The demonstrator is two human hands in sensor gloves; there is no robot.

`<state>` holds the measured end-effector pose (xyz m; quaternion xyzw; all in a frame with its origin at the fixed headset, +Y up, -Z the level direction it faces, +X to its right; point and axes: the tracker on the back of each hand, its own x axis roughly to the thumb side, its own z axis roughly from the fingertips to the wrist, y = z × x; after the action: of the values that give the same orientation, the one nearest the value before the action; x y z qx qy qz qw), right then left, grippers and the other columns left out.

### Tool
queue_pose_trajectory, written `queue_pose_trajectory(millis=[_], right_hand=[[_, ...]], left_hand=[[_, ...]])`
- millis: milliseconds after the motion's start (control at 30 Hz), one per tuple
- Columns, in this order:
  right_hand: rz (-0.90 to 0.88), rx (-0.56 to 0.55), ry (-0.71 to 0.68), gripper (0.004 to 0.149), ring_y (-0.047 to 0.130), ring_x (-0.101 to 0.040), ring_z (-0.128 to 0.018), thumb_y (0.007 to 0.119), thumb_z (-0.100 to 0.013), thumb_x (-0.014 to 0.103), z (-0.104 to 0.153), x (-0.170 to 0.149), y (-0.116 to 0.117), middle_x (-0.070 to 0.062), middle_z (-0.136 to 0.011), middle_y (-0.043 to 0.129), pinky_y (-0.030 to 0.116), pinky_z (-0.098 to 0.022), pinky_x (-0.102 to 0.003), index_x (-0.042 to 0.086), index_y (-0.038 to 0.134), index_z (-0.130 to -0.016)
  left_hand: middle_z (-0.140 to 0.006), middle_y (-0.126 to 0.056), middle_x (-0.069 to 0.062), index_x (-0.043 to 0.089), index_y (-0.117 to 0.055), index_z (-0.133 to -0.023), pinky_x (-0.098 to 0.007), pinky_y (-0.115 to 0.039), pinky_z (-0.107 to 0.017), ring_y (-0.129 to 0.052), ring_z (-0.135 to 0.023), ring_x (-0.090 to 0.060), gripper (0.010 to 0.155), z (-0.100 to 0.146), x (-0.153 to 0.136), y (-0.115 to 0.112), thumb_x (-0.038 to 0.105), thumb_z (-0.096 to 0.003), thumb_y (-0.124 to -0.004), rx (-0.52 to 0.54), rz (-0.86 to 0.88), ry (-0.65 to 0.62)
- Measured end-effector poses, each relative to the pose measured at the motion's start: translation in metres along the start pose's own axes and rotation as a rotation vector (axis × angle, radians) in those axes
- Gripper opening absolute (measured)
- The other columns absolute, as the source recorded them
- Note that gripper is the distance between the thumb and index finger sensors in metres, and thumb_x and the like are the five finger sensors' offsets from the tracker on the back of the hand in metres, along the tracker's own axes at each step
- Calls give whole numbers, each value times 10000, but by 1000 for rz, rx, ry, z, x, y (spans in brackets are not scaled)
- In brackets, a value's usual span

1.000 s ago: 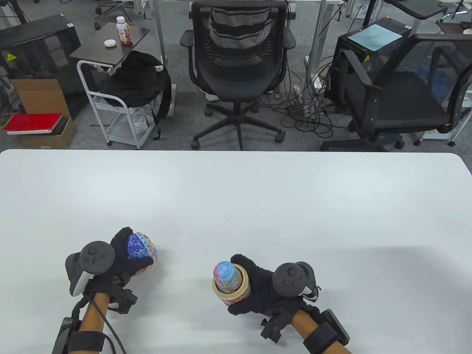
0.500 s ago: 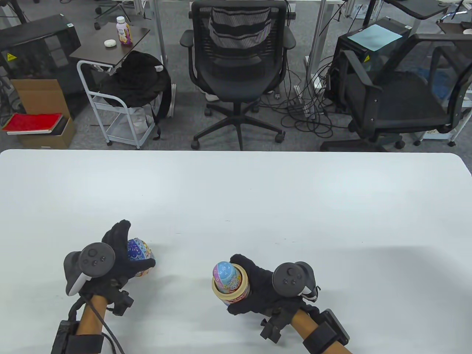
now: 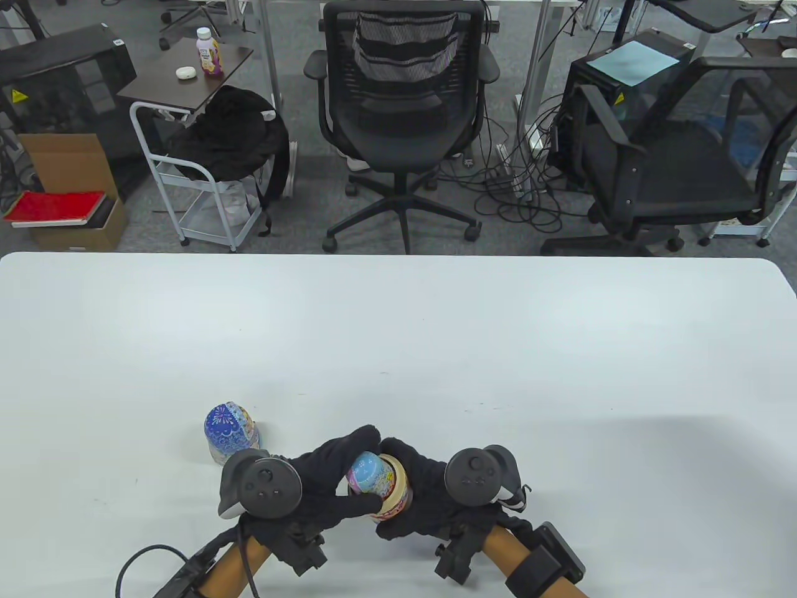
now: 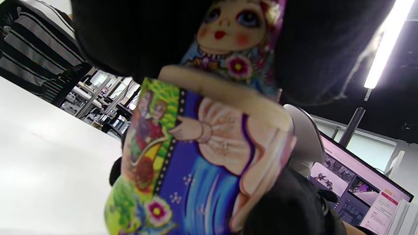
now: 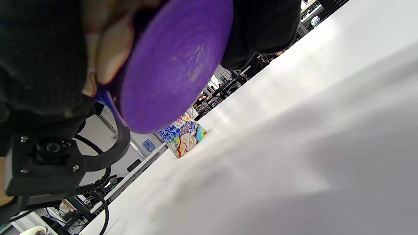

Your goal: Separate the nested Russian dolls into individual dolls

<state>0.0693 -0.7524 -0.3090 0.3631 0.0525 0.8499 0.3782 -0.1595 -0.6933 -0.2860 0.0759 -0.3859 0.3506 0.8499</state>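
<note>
My right hand point(image 3: 429, 495) grips the lower half of the outer doll point(image 3: 393, 498) just above the table; its purple base point(image 5: 176, 62) fills the right wrist view. A smaller inner doll point(image 3: 367, 471) sits in that half, its painted face point(image 4: 233, 23) showing in the left wrist view above the lower half's rim point(image 4: 225, 94). My left hand point(image 3: 336, 476) grips the inner doll's head, fingers over the top and thumb below. The outer doll's blue top half point(image 3: 230, 431) stands alone on the table to the left; it also shows in the right wrist view point(image 5: 183, 133).
The white table point(image 3: 498, 349) stretches far and right of the hands. Office chairs point(image 3: 401, 124), a small cart point(image 3: 205, 174) and cables lie on the floor beyond the table's far edge.
My left hand let go of the blue top half, left it standing on the table, and moved right to grip the inner doll's head. My right hand shifted slightly left.
</note>
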Motion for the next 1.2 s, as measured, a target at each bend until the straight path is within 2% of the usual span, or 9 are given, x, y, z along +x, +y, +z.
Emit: queue_pose_trajectory(millis=[67, 200, 467, 600, 833, 900, 1033, 1200], right_hand=[[14, 5, -7, 1146, 796, -386, -945, 967, -264, 604, 0, 1, -1, -158, -1074, 689, 701, -713, -516, 150, 327, -1099], [-11, 0, -12, 1144, 789, -385, -953, 969, -264, 598, -1, 3, -2, -153, -1082, 680, 696, -718, -515, 159, 323, -1099], [90, 2, 41, 1145, 785, -411, -942, 970, -274, 587, -1, -3, -9, -186, -1076, 679, 692, -703, -535, 133, 322, -1101], [178, -13, 106, 1141, 795, -427, -927, 972, -278, 585, 0, -10, -16, -204, -1065, 688, 696, -689, -546, 116, 335, -1100], [219, -84, 160, 1140, 801, -431, -919, 969, -281, 590, 4, -16, -31, -211, -1058, 695, 701, -681, -546, 107, 341, -1100], [163, -98, 157, 1141, 798, -429, -922, 967, -282, 591, 4, -16, -32, -211, -1061, 689, 699, -684, -546, 107, 335, -1100], [110, -122, 143, 1143, 791, -428, -929, 968, -282, 586, 4, -12, -31, -207, -1067, 680, 699, -684, -548, 109, 327, -1100], [101, -137, 130, 1145, 791, -425, -934, 966, -283, 586, 4, -10, -29, -203, -1071, 676, 711, -679, -540, 103, 326, -1100]], left_hand=[[-1067, -701, -137, 148, -447, -1125, -526, -766, -648, -830, -908, -402, 845, -1, 0, 2, 508, -491, -873, -36, 44, 5], [-1070, -710, -138, 149, -465, -1123, -525, -767, -650, -837, -904, -402, 833, -1, -1, 11, 499, -491, -879, -27, 96, -1], [-1068, -711, -141, 133, -438, -1128, -506, -780, -644, -861, -881, -390, 856, 6, 0, 43, 501, -494, -879, 132, 115, -4], [-1065, -715, -143, 130, -434, -1129, -504, -783, -640, -867, -874, -388, 856, 10, -9, 57, 508, -499, -873, 206, 104, 49], [-1056, -717, -166, 107, -448, -1124, -517, -782, -625, -868, -859, -409, 852, 8, -45, 42, 486, -499, -887, 141, -74, 268], [-1055, -716, -170, 106, -446, -1123, -520, -783, -622, -867, -858, -413, 853, 5, -57, 32, 480, -497, -890, 96, -149, 327], [-1054, -714, -170, 107, -445, -1121, -518, -785, -621, -867, -858, -414, 856, 1, -70, 18, 477, -493, -892, 39, -261, 371], [-1054, -721, -165, 126, -448, -1124, -513, -792, -621, -876, -857, -408, 851, 0, -76, 6, 483, -491, -892, -16, -298, 363]])
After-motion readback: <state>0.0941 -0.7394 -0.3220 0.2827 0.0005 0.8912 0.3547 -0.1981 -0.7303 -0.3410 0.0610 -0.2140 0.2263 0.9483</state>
